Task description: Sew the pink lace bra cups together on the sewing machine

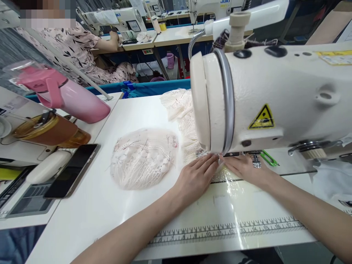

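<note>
Cream lace fabric runs gathered across the white table and passes beneath the head of a sewing machine. My left hand rests on its near end, fingers together and tips closed on the edge by the needle area. From the other side my right hand meets it, fingertips also closed at a small translucent bit of the fabric. The machine head hides the needle and part of my fingertips. Left of my hands lies a separate rounded lace piece with loose dark and red threads.
A phone, an amber-coloured cup and a pink bottle are at the left. Green thread snips lie beyond my right hand. A printed ruler follows the front edge. Another person sits at a machine behind.
</note>
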The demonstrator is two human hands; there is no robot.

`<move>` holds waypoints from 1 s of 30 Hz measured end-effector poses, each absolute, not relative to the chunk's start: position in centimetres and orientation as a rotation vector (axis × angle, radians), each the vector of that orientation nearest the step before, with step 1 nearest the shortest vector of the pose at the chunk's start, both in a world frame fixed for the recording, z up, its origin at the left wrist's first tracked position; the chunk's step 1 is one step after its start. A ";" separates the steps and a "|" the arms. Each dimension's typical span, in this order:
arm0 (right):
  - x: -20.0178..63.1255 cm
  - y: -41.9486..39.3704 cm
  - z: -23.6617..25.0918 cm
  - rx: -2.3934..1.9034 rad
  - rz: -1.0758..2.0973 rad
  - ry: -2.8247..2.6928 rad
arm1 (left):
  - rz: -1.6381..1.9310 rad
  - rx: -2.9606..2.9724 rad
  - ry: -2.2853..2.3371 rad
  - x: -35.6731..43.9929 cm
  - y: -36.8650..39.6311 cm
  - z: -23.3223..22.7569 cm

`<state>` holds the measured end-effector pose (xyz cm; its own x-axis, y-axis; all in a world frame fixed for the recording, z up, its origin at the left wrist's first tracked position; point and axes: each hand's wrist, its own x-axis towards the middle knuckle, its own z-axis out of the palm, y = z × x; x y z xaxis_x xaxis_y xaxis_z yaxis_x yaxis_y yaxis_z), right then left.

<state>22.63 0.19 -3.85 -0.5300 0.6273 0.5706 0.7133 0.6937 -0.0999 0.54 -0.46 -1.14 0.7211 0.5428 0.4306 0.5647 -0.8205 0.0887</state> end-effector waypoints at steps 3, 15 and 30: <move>22.6 0.0 -3.8 -1.029 -0.236 -2.386 | -0.658 -2.881 -0.907 0.3 -0.5 -0.9; 20.7 -0.9 -1.9 -0.943 -0.391 -2.500 | -0.658 -2.838 -1.017 -0.1 -0.2 -0.6; 20.6 -0.9 -2.1 -0.901 -0.207 -2.469 | -0.645 -2.875 -1.051 -0.6 -0.1 -1.1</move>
